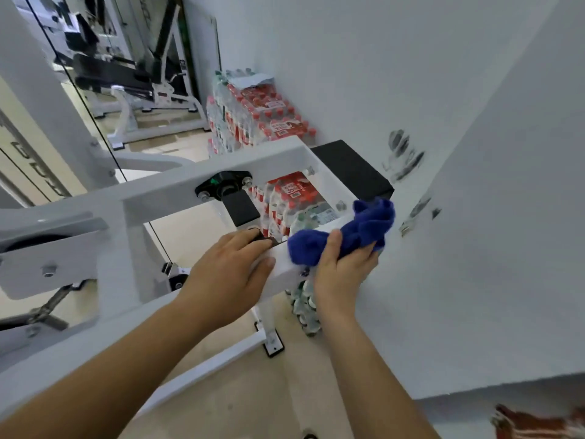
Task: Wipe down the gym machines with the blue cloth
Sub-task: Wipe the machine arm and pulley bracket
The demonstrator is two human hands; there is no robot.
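The right hand (pixel 342 274) has its fingertips lost under the bunched blue cloth (pixel 348 231) it grips, and the left hand (pixel 231 277) covers most of a black knob (pixel 261 237) on the white machine frame (pixel 177 191), which runs out of view at the left edge. The packs of bottled water (pixel 269 118) are partly hidden behind the frame's bars, and their red labels are too small to read. The dark marks on the wall (pixel 403 153) are too smeared to identify, and a red-brown thing (pixel 535 423) is cut off by the bottom right corner.
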